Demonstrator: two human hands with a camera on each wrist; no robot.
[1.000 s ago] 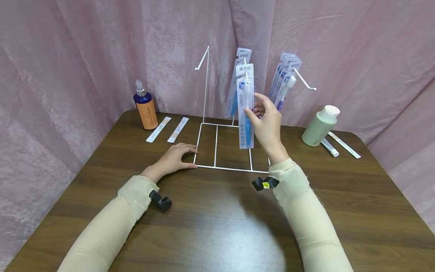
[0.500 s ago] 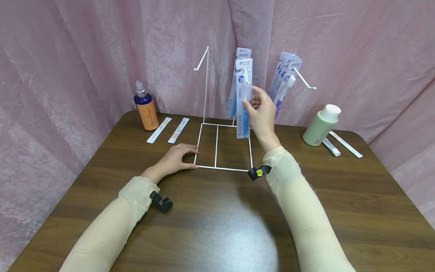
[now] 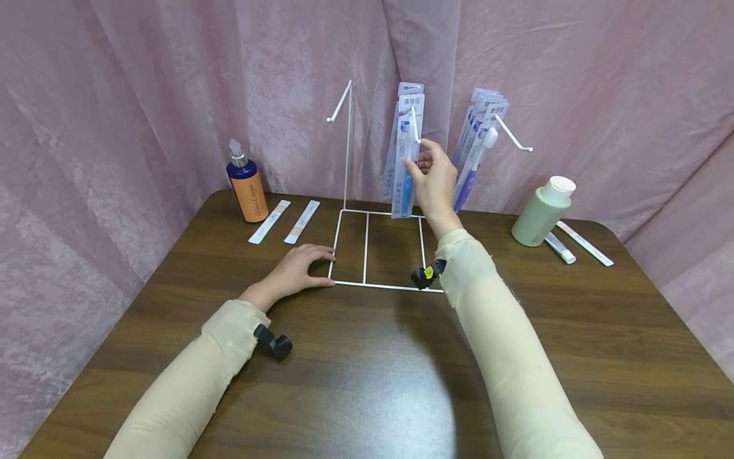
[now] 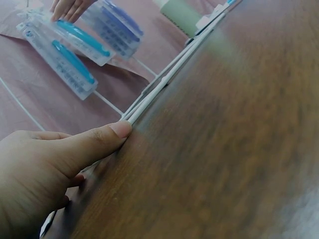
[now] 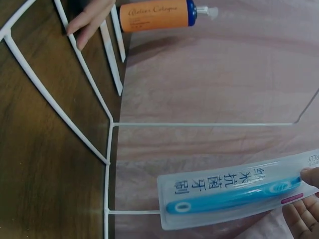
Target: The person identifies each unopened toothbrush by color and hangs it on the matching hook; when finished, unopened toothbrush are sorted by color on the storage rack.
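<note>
Up at the white wire rack's [image 3: 365, 248] middle hook, the right hand [image 3: 434, 180] pinches a packaged blue toothbrush [image 3: 404, 162]. Meanwhile the left hand [image 3: 295, 268] rests flat, fingers relaxed, against the rack's front-left corner.

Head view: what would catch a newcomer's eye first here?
The right hand holds a packaged blue toothbrush up at the middle hook of a white wire rack on the table's centre. The left hand rests on the rack's base. More toothbrush packs hang on the right hook.

Left hand [image 3: 298, 268] flat, fingers extended, right hand [image 3: 434, 182] raised, fingers pinching, both arms outstretched
</note>
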